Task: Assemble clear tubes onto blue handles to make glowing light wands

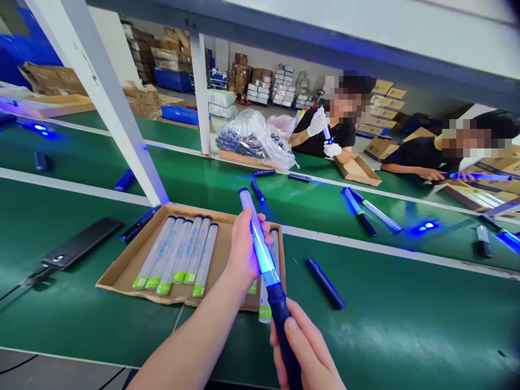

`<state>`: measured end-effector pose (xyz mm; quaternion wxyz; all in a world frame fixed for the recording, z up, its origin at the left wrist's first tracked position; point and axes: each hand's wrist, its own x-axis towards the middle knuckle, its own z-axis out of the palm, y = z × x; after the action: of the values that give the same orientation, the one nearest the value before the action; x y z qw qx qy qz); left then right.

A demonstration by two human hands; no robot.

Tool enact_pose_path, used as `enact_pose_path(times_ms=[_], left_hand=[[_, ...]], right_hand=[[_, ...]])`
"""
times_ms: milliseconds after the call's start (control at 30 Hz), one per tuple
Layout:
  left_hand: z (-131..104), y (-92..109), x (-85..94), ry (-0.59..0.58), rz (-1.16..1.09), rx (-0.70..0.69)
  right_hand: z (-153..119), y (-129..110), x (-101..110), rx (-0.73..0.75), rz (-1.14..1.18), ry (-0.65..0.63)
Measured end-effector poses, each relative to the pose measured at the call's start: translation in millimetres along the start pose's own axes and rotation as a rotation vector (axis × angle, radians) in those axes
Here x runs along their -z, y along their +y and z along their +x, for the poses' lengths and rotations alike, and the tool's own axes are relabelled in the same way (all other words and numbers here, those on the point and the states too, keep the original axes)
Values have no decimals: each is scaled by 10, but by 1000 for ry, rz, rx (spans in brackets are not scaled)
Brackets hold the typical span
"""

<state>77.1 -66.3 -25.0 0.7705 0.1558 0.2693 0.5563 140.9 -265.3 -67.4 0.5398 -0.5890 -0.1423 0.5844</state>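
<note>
A clear tube (257, 234) with a dark end cap glows blue, its lower end joined to a dark flashlight (284, 330). My left hand (242, 244) is wrapped round the tube's upper part. Lower down, my right hand (303, 344) grips the flashlight body. Behind my left arm a shallow cardboard tray (122, 271) holds several clear tubes with green-labelled ends (184, 249). Right of the tray, a dark flashlight (325, 283) lies on the green surface.
A black power bank (81, 244) with a cable lies left. Beyond a pale rail (365, 246), flashlights and lit tubes (359, 211) lie on the green belt. A white post (109, 108) rises left. Two people work across the belt, near a plastic bag (255, 135).
</note>
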Motion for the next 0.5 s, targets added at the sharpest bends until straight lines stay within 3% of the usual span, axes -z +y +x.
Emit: enact_pose_path(times_ms=[167, 267, 500], left_hand=[[-14, -39, -24, -26, -7, 2], [-47, -48, -65, -46, -26, -64], [-87, -28, -11, -242, -120, 66]], right_hand=[[20, -51, 49, -29, -96, 76], [54, -27, 103, -29, -141, 39], [59, 10, 95, -130, 70, -18]])
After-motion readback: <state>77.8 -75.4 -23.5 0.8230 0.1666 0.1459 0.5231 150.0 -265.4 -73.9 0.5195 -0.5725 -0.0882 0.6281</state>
